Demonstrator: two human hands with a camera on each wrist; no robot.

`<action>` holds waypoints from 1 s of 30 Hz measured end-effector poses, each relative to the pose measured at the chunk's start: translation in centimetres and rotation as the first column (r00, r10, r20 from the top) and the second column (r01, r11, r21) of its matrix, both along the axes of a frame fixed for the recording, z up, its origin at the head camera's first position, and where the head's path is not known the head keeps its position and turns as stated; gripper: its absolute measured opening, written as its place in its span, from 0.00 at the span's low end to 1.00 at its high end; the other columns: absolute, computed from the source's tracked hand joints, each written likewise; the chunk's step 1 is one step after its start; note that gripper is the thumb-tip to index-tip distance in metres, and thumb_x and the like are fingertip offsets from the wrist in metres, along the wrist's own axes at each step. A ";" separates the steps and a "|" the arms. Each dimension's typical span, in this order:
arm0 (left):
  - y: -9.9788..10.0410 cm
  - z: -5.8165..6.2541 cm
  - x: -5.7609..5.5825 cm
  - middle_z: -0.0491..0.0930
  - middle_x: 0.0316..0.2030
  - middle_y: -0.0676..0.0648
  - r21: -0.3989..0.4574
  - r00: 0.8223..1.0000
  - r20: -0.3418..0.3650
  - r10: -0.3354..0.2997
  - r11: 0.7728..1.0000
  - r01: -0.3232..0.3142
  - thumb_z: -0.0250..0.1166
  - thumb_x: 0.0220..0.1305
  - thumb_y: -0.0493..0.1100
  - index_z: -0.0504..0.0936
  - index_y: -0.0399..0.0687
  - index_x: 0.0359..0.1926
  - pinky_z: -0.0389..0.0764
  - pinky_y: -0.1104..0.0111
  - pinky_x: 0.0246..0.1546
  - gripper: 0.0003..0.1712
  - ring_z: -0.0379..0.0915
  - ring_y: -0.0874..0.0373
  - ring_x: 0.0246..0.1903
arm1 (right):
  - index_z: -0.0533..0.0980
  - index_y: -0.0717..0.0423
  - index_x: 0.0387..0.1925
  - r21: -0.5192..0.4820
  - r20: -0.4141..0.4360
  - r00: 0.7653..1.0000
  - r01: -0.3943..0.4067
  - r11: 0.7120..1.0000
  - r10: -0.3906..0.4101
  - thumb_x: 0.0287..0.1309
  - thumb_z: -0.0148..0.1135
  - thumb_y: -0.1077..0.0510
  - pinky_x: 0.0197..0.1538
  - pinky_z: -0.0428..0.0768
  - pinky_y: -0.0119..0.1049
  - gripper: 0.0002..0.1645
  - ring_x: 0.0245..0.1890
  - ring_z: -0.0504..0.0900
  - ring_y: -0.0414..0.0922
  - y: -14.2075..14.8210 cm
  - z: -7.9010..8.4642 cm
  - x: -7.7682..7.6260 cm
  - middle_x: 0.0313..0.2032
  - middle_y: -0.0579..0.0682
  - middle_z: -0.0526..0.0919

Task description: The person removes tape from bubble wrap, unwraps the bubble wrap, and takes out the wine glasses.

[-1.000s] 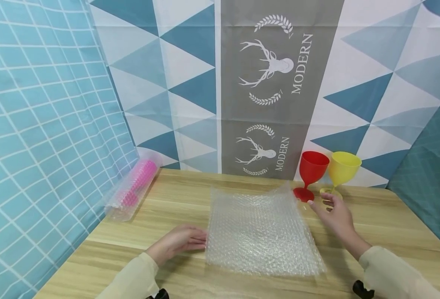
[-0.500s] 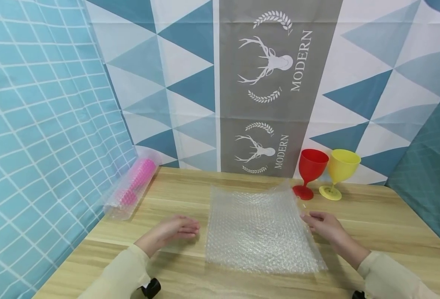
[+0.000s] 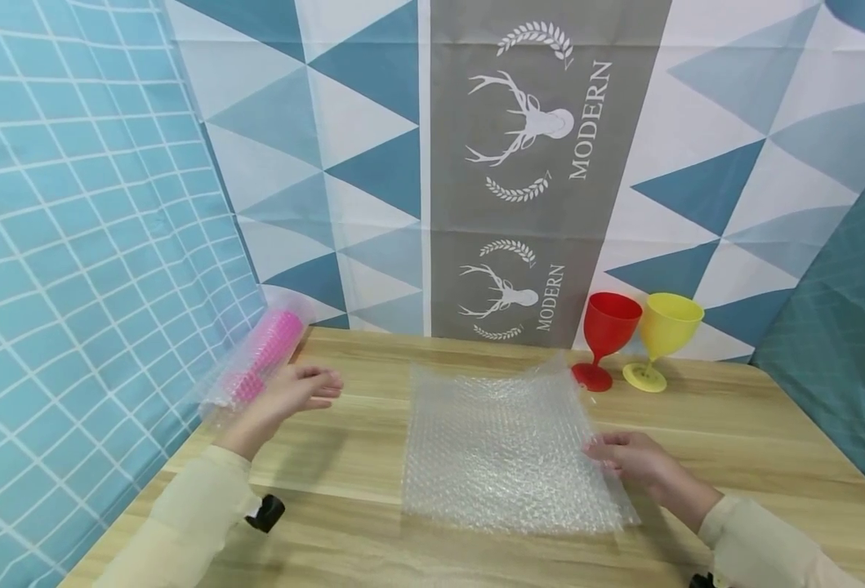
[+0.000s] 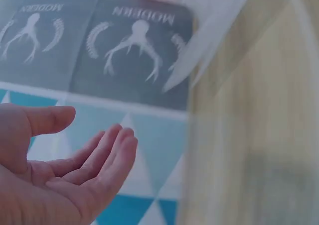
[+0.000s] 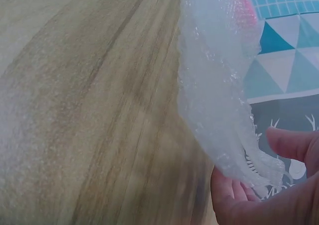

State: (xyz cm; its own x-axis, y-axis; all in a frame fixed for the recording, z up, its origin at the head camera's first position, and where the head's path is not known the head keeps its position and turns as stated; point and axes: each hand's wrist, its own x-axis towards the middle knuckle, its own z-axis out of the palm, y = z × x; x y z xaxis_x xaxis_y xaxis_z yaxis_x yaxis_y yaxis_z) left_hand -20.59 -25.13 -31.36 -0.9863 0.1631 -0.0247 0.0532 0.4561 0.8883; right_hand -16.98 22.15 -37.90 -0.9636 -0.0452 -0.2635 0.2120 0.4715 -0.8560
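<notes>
One clear bubble-wrap sheet (image 3: 498, 457), roughly square, dimpled and glossy, its far edge wavy, lies mid-table on the wood-grain tabletop (image 3: 755, 429). At its three o'clock edge, the right hand (image 3: 641, 464) has fingers at the plastic and thumb apart from them; whether it grips I cannot tell. Toward nine to ten o'clock the left hand (image 3: 285, 400) hovers, thumb spread from loosely extended fingers, near a bubble-wrapped pink item (image 3: 281, 336). A red goblet (image 3: 610, 322) stands toward one o'clock, a yellow goblet (image 3: 667, 327) toward two.
</notes>
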 end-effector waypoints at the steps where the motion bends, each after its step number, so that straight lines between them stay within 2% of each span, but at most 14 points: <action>1: -0.4 0.3 -0.1 0.76 0.54 0.28 -0.064 0.999 -0.048 0.022 0.998 -0.025 0.52 0.71 0.46 0.69 0.26 0.59 0.83 0.59 0.52 0.26 0.77 0.41 0.53 | 0.64 0.80 0.58 -0.013 0.006 1.000 -0.003 1.000 0.003 0.61 0.61 0.53 0.42 0.78 0.29 0.36 0.38 0.78 0.36 0.1 -0.1 0.0 0.44 0.55 0.83; 3: -1.1 0.8 -0.2 0.77 0.53 0.29 -0.192 0.987 -0.149 0.058 0.978 -0.087 0.53 0.71 0.46 0.71 0.28 0.57 0.82 0.57 0.52 0.25 0.76 0.39 0.53 | 0.65 0.79 0.57 -0.032 0.019 1.000 -0.002 0.999 0.003 0.60 0.61 0.53 0.41 0.78 0.28 0.35 0.38 0.78 0.35 0.1 -0.3 0.1 0.42 0.50 0.83; 4: -1.5 0.9 -0.3 0.77 0.52 0.29 -0.253 0.977 -0.201 0.071 0.960 -0.122 0.53 0.71 0.47 0.72 0.28 0.56 0.81 0.55 0.52 0.25 0.76 0.38 0.53 | 0.65 0.80 0.57 -0.043 0.022 1.000 -0.001 0.999 0.002 0.60 0.61 0.54 0.41 0.78 0.28 0.36 0.37 0.78 0.35 0.2 -0.3 0.1 0.41 0.48 0.83; 6: -2.3 1.1 -0.5 0.78 0.50 0.29 -0.360 0.949 -0.302 0.090 0.911 -0.201 0.54 0.70 0.46 0.74 0.28 0.54 0.80 0.52 0.51 0.24 0.76 0.37 0.51 | 0.64 0.81 0.57 -0.063 0.027 1.000 -0.004 0.998 0.006 0.60 0.61 0.54 0.40 0.79 0.27 0.36 0.35 0.79 0.34 0.2 -0.4 0.2 0.37 0.45 0.83; 8: -3.3 1.0 -0.9 0.78 0.49 0.28 -0.417 0.922 -0.373 0.102 0.869 -0.265 0.55 0.69 0.45 0.74 0.27 0.52 0.79 0.49 0.51 0.23 0.76 0.35 0.50 | 0.63 0.82 0.57 -0.092 0.031 0.999 -0.009 0.996 0.012 0.60 0.61 0.55 0.38 0.80 0.26 0.36 0.33 0.79 0.33 0.2 -0.5 0.3 0.34 0.43 0.82; 11: -4.9 1.0 -1.6 0.77 0.49 0.25 -0.474 0.898 -0.422 0.128 0.813 -0.338 0.53 0.68 0.44 0.73 0.25 0.52 0.77 0.45 0.50 0.23 0.74 0.31 0.49 | 0.61 0.83 0.57 -0.129 0.037 0.999 -0.012 0.992 0.017 0.59 0.62 0.57 0.35 0.81 0.25 0.37 0.30 0.79 0.33 0.3 -0.6 0.4 0.30 0.41 0.82; 14: -6.5 1.0 -2.3 0.74 0.53 0.24 -0.508 0.895 -0.410 0.174 0.772 -0.383 0.50 0.67 0.43 0.71 0.24 0.54 0.76 0.42 0.49 0.25 0.71 0.28 0.51 | 0.62 0.82 0.57 -0.145 0.041 0.999 -0.010 0.989 0.016 0.59 0.62 0.57 0.35 0.81 0.25 0.36 0.29 0.79 0.33 0.4 -0.6 0.3 0.29 0.40 0.81; 17: -8.1 0.9 -2.9 0.72 0.53 0.22 -0.522 0.892 -0.398 0.213 0.747 -0.411 0.47 0.65 0.41 0.71 0.23 0.54 0.76 0.42 0.46 0.25 0.71 0.28 0.49 | 0.64 0.80 0.56 -0.145 0.045 0.999 -0.008 0.989 0.015 0.59 0.62 0.57 0.35 0.81 0.26 0.33 0.29 0.78 0.34 0.5 -0.6 0.2 0.29 0.40 0.80; 20: -9.9 0.5 -3.6 0.73 0.51 0.21 -0.544 0.890 -0.400 0.220 0.725 -0.423 0.45 0.61 0.38 0.70 0.21 0.53 0.78 0.43 0.42 0.25 0.73 0.30 0.44 | 0.67 0.77 0.53 -0.144 0.045 0.999 -0.007 0.990 0.013 0.59 0.63 0.56 0.35 0.81 0.26 0.30 0.30 0.78 0.34 0.5 -0.7 0.0 0.29 0.40 0.80; 23: -11.9 -0.1 -4.1 0.71 0.52 0.20 -0.583 0.905 -0.364 0.221 0.704 -0.406 0.43 0.59 0.34 0.68 0.19 0.54 0.78 0.44 0.39 0.26 0.73 0.31 0.42 | 0.70 0.74 0.50 -0.144 0.042 0.999 -0.011 0.990 0.017 0.59 0.63 0.57 0.34 0.81 0.26 0.26 0.29 0.78 0.34 0.4 -0.7 0.0 0.28 0.40 0.80; 25: -13.0 -0.4 -4.2 0.69 0.53 0.19 -0.593 0.914 -0.333 0.233 0.702 -0.394 0.43 0.58 0.33 0.67 0.18 0.55 0.79 0.46 0.38 0.26 0.73 0.32 0.41 | 0.72 0.73 0.48 -0.144 0.042 0.999 -0.014 0.989 0.020 0.59 0.62 0.57 0.34 0.80 0.26 0.23 0.28 0.78 0.35 0.4 -0.6 0.0 0.27 0.40 0.79; 27: -13.9 -0.5 -4.2 0.70 0.51 0.20 -0.593 0.914 -0.318 0.253 0.699 -0.400 0.43 0.56 0.33 0.68 0.18 0.53 0.79 0.48 0.36 0.26 0.73 0.33 0.39 | 0.73 0.71 0.46 -0.139 0.044 0.999 -0.010 0.990 0.017 0.58 0.63 0.57 0.33 0.80 0.26 0.21 0.27 0.77 0.35 0.4 -0.5 0.1 0.26 0.40 0.79; 30: -14.5 -0.6 -4.1 0.75 0.40 0.24 -0.577 0.907 -0.318 0.275 0.703 -0.416 0.46 0.54 0.34 0.72 0.22 0.44 0.77 0.56 0.27 0.20 0.72 0.40 0.31 | 0.74 0.69 0.44 -0.121 0.051 0.999 0.001 0.993 0.005 0.57 0.64 0.57 0.32 0.79 0.27 0.20 0.27 0.76 0.35 0.4 -0.4 0.2 0.25 0.40 0.78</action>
State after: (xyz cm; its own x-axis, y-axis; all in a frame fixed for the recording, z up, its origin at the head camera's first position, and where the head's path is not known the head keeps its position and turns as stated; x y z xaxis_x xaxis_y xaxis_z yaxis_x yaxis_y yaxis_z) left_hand -24.68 -39.65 -31.96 -0.9642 -0.1726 0.2014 -0.0832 0.9178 0.3883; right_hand -16.80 22.60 -38.25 -0.9490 -0.0816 -0.3045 0.2558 0.3652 -0.8951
